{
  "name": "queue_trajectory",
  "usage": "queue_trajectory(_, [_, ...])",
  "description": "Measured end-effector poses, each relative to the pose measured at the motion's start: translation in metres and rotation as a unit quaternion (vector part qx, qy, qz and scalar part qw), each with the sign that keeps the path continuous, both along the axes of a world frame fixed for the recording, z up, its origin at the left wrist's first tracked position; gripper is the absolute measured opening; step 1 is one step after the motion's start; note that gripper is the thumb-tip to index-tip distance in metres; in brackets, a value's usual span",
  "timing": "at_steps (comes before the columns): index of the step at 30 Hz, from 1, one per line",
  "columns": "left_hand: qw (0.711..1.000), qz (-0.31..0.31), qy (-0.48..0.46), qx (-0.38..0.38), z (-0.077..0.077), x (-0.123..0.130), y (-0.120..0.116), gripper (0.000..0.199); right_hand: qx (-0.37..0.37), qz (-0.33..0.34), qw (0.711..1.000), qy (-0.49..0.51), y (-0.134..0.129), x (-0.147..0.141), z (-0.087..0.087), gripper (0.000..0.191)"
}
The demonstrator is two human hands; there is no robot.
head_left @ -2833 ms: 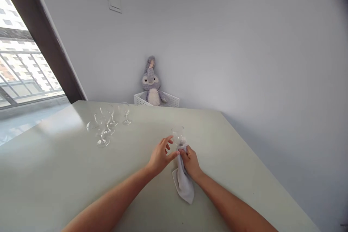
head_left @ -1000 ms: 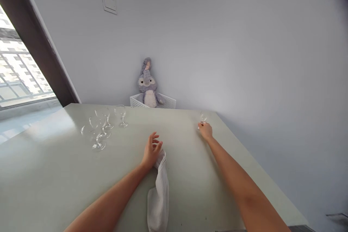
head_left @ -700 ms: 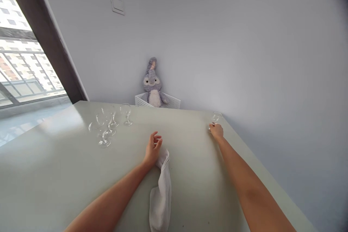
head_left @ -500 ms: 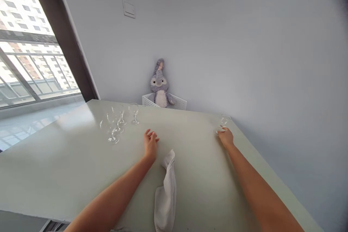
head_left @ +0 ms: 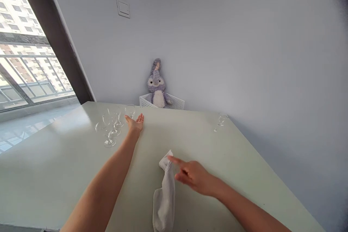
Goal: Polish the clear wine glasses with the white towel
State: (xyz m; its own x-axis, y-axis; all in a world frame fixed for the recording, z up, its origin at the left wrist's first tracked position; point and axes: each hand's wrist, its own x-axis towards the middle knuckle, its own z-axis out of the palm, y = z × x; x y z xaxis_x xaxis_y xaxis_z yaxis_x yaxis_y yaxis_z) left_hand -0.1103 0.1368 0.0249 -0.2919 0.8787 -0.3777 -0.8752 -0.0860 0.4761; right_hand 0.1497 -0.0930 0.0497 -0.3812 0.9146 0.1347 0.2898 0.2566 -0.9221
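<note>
My left hand [head_left: 135,121] reaches to the far left part of the table with its fingers spread, right beside a clear stemmed glass [head_left: 130,110] that it partly hides. Left of it, several more stemmed glasses [head_left: 110,140] stand in a cluster. My right hand [head_left: 191,175] hovers near the far end of a folded light grey cloth [head_left: 164,203], index finger extended and thumb apart, holding nothing. Whether the fingertip touches the cloth I cannot tell. Another clear glass [head_left: 221,119] stands alone at the far right, away from both hands.
The pale table [head_left: 195,130] meets the wall on the right. Behind its far edge a white perforated basket [head_left: 178,104] holds a purple plush toy [head_left: 157,85]. A window [head_left: 35,76] is at the left, and a switch [head_left: 123,8] is on the wall.
My right hand has let go of the glass at the far right and come back to the cloth. My left hand has moved forward and left to the glasses, its fingers opening.
</note>
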Motion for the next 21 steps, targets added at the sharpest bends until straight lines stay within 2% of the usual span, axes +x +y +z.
queue_trajectory(3, [1.000, -0.002, -0.013, 0.016, 0.002, -0.003, 0.005, 0.062, 0.052, 0.083, 0.986, -0.133, -0.006, -0.022, 0.002, 0.036])
queue_trajectory(5, [0.999, -0.002, -0.017, 0.030, 0.005, -0.005, 0.006, 0.054, 0.084, 0.071, 0.982, -0.154, -0.002, -0.028, -0.004, 0.026])
queue_trajectory(9, [0.998, -0.011, -0.017, 0.060, 0.010, -0.002, 0.000, 0.042, 0.107, -0.001, 0.985, -0.133, 0.012, -0.026, -0.015, 0.039])
queue_trajectory(11, [0.997, -0.027, -0.013, 0.076, 0.014, 0.009, -0.009, 0.036, 0.126, -0.051, 0.984, -0.111, 0.019, -0.021, -0.012, 0.035])
queue_trajectory(14, [0.989, -0.078, 0.015, 0.127, 0.025, 0.037, -0.032, 0.026, 0.169, -0.152, 0.972, -0.054, 0.030, -0.012, 0.005, 0.018])
queue_trajectory(17, [0.946, -0.145, 0.121, 0.264, 0.045, 0.067, -0.063, 0.025, 0.231, -0.280, 0.931, 0.025, 0.043, -0.005, 0.028, 0.009])
queue_trajectory(21, [0.899, -0.153, 0.193, 0.362, 0.073, 0.091, -0.101, 0.033, 0.359, -0.402, 0.826, 0.163, 0.062, 0.006, 0.057, 0.008])
